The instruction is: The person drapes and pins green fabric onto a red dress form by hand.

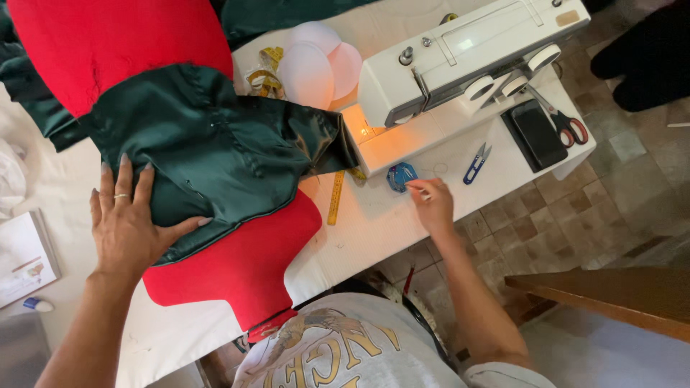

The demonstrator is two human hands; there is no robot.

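My left hand [128,219] lies flat with spread fingers on dark green satin fabric [215,147], which is draped over a red dress form [237,266] lying on the white table [366,230]. My right hand [431,203] reaches to the right, its fingertips pinched at a small blue round pin holder [399,176] beside the white sewing machine [467,54]. Whether a pin is between the fingers is too small to tell. The machine's lamp glows orange on its bed.
A yellow tape measure [336,197] lies by the fabric. Small blue snips [476,162], a black phone [537,133] and red-handled scissors [564,122] sit right of the machine. White bra cups [316,61] lie behind it. A wooden edge [611,294] juts in at lower right.
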